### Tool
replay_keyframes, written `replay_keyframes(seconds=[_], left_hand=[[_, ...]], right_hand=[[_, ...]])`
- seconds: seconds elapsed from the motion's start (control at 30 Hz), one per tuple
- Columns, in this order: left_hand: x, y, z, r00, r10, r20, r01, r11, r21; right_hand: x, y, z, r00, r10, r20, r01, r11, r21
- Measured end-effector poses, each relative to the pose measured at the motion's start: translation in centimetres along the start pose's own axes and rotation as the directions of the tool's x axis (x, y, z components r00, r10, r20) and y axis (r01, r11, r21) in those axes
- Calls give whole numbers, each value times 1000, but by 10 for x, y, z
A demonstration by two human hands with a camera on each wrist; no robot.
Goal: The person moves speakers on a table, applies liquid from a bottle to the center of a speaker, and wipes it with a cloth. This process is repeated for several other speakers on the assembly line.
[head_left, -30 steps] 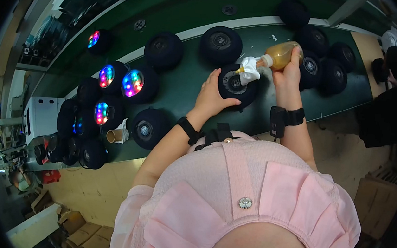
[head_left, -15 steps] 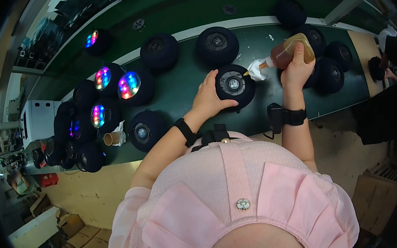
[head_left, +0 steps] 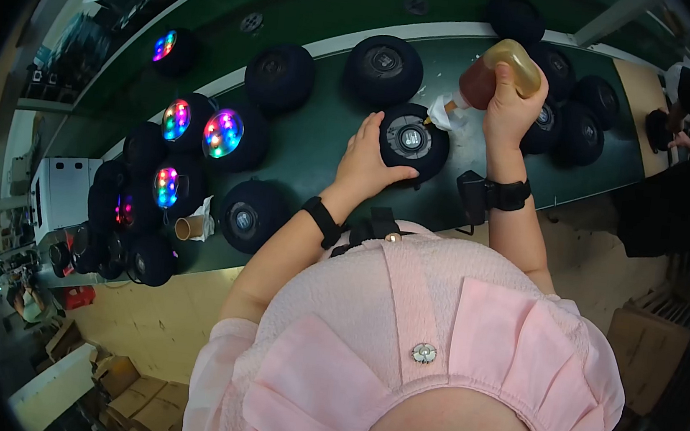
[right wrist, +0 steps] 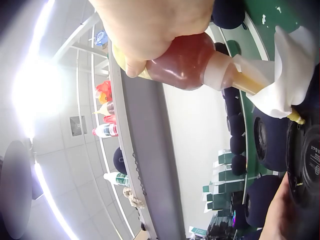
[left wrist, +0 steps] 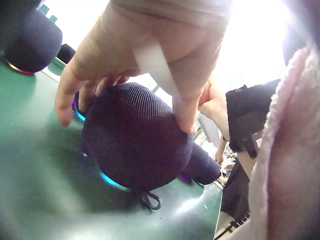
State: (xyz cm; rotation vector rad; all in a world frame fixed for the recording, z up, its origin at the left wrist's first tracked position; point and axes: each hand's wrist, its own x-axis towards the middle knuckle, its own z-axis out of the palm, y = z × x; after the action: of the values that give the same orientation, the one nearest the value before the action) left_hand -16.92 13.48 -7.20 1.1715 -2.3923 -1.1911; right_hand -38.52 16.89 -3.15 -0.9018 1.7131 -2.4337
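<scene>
My right hand (head_left: pixel 513 115) grips a squeeze bottle (head_left: pixel 478 82) of amber liquid, tilted nozzle down. White tissue (head_left: pixel 440 114) is wrapped round its nozzle. In the right wrist view the yellowish nozzle tip (right wrist: pixel 296 118) is right at the ring on top of a round dark fabric-covered speaker (head_left: pixel 438 158). My left hand (head_left: pixel 363 163) holds that speaker from the left, thumb at the near side and fingers at the far side. The left wrist view shows the speaker's mesh side (left wrist: pixel 135 135) between thumb and fingers, with a small cord loop (left wrist: pixel 151 201) low on it and bluish light beneath.
Similar speakers stand behind (head_left: pixel 384 70), at left and at right on the green table (head_left: pixel 310 145); several show coloured lights, such as one lit speaker (head_left: pixel 223 134). A brown paper roll (head_left: pixel 189 228) lies near the left front. Another person's hand (head_left: pixel 685 140) is at far right.
The bottle has tipped more steeply, and the right hand has risen toward the back. The nozzle has gone from across the speaker's top to its far right rim. The left hand keeps its hold.
</scene>
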Motion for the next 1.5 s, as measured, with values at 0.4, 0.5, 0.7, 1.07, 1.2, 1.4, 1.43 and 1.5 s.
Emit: replay_keyframes(seconds=[0.4,0.5,0.7,1.07,1.2,1.4,1.43,1.5], left_hand=[[-1,8,0,1000,-19,-3,19,998,57],[-2,10,-2,1000,-18,-8,19,997,72],[-2,9,0,1000,-13,-14,14,998,64],[-1,10,-1,1000,-26,-5,27,998,62],[1,8,-1,1000,-16,-13,17,999,49],[-5,11,4,996,-22,-85,25,999,32],[-8,13,5,985,-2,-170,13,998,60],[-14,23,0,955,195,-223,-151,968,199]], right_hand=[[-4,-14,11,989,-98,108,103,993,-48],[-4,-13,11,988,-110,108,118,991,-70],[-5,-14,12,981,-160,112,164,986,-33],[13,10,-2,996,56,-76,-43,985,164],[26,-5,-20,940,328,-96,-274,891,361],[28,-15,-49,617,787,-30,-576,477,664],[28,-17,-53,585,811,-8,-593,434,678],[26,-18,-63,565,825,22,-601,394,696]])
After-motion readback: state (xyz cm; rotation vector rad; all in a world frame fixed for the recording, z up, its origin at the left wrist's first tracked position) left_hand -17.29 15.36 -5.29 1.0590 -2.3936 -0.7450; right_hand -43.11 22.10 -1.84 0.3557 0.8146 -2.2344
